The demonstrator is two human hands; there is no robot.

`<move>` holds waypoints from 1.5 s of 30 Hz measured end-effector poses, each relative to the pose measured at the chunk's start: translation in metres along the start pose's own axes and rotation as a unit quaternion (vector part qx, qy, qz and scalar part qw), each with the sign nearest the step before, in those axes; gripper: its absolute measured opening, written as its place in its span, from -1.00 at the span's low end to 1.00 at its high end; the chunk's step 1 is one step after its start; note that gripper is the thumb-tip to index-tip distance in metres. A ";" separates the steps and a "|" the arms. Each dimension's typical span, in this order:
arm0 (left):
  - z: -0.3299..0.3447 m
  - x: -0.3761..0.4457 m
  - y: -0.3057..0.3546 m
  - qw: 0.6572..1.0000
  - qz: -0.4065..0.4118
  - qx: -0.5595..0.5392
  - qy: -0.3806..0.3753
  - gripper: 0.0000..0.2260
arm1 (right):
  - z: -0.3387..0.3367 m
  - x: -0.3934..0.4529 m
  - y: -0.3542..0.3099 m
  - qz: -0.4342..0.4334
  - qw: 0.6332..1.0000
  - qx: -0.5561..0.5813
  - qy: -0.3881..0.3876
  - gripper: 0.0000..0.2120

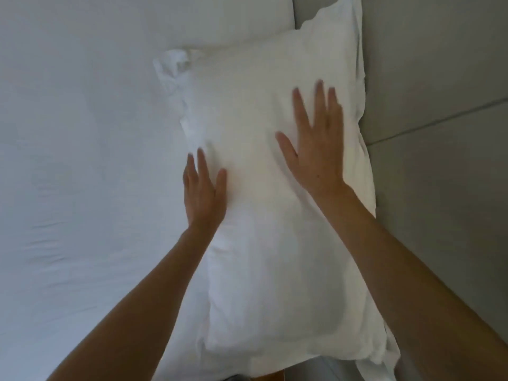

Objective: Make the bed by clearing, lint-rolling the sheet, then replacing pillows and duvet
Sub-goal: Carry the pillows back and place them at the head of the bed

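A white pillow (261, 243) lies on the white bed sheet (82, 174), lengthwise along the grey headboard. My left hand (202, 191) rests flat on the pillow's left edge with its fingers straight. My right hand (316, 144) lies flat on the pillow's upper middle, fingers spread. Both hands look blurred. A second white pillow (192, 17) shows at the top, partly under the first pillow's far corner.
The grey padded headboard (439, 92) with a seam line fills the right side. The white sheet stretches left with a few soft creases. A strip of brown floor or bed frame (79, 376) peeks out at the bottom edge.
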State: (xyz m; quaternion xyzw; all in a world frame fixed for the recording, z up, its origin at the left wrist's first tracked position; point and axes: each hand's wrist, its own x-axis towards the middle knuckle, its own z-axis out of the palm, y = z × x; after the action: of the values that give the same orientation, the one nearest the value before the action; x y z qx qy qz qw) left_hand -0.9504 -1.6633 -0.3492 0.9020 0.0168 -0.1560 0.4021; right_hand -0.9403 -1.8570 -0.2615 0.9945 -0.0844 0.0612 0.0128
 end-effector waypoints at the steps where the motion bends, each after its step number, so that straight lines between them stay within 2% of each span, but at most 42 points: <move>1: 0.002 0.022 0.016 0.998 0.067 0.017 0.015 -0.43 | 0.005 0.025 -0.010 -0.038 0.999 -0.010 -0.012 -0.43; 3: 0.016 0.057 0.037 0.979 0.189 0.082 0.000 -0.44 | 0.022 0.059 -0.019 -0.109 0.992 -0.038 -0.055 -0.48; 5: 0.033 0.081 0.041 0.965 0.225 0.130 -0.042 -0.44 | 0.045 0.073 -0.003 -0.113 0.984 -0.074 -0.113 -0.48; 7: 0.047 0.095 0.032 0.973 0.186 0.126 -0.052 -0.45 | 0.062 0.079 0.033 -0.045 0.986 -0.088 -0.136 -0.41; 10: 0.060 0.105 0.020 0.989 0.099 0.099 -0.050 -0.44 | 0.067 0.088 0.077 0.023 0.988 -0.096 -0.122 -0.36; 14: 0.055 0.097 0.006 0.996 -0.039 0.021 -0.074 -0.43 | 0.064 0.095 0.085 0.028 0.989 -0.104 -0.105 -0.38; 17: 0.041 0.072 -0.002 0.990 -0.111 -0.044 -0.076 -0.43 | 0.054 0.085 0.068 0.075 0.988 -0.065 -0.116 -0.40; 19: 0.035 0.039 -0.004 0.996 -0.065 -0.039 -0.047 -0.42 | 0.045 0.056 0.048 0.063 0.990 -0.047 -0.117 -0.40; 22: 0.042 -0.041 -0.017 0.997 0.029 -0.007 -0.067 -0.40 | 0.039 -0.029 0.023 0.010 0.991 -0.034 -0.132 -0.43; 23: 0.046 -0.069 -0.026 0.997 0.023 0.002 -0.077 -0.40 | 0.039 -0.060 0.023 0.030 0.991 -0.034 -0.124 -0.44; 27: 0.048 -0.161 -0.072 0.982 -0.160 -0.016 -0.102 -0.32 | 0.028 -0.172 0.038 0.139 0.983 -0.056 -0.103 -0.48; 33: 0.021 -0.282 -0.103 0.949 -0.193 0.005 -0.251 -0.23 | -0.004 -0.303 0.049 0.159 0.975 -0.032 -0.154 -0.44; 35: 0.011 -0.296 -0.109 0.943 -0.179 0.024 -0.281 -0.22 | -0.016 -0.334 0.042 0.178 0.971 -0.034 -0.159 -0.42; 39: -0.005 -0.286 -0.143 0.949 -0.072 0.125 -0.281 -0.13 | -0.046 -0.385 0.031 0.204 0.971 -0.065 -0.110 -0.43; 42: -0.005 -0.276 -0.156 0.929 -0.140 0.119 -0.321 -0.20 | -0.065 -0.408 0.038 0.220 0.963 -0.113 -0.109 -0.48; 45: 0.003 -0.275 -0.164 0.922 -0.191 0.069 -0.329 -0.44 | -0.073 -0.402 0.037 0.274 0.931 -0.131 -0.205 -0.49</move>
State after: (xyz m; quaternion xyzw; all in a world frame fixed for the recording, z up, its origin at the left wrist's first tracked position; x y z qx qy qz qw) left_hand -1.2383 -1.5284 -0.3883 0.8049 0.0450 -0.5190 0.2842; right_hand -1.3483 -1.8240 -0.2387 0.9132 -0.3613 -0.1542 0.1083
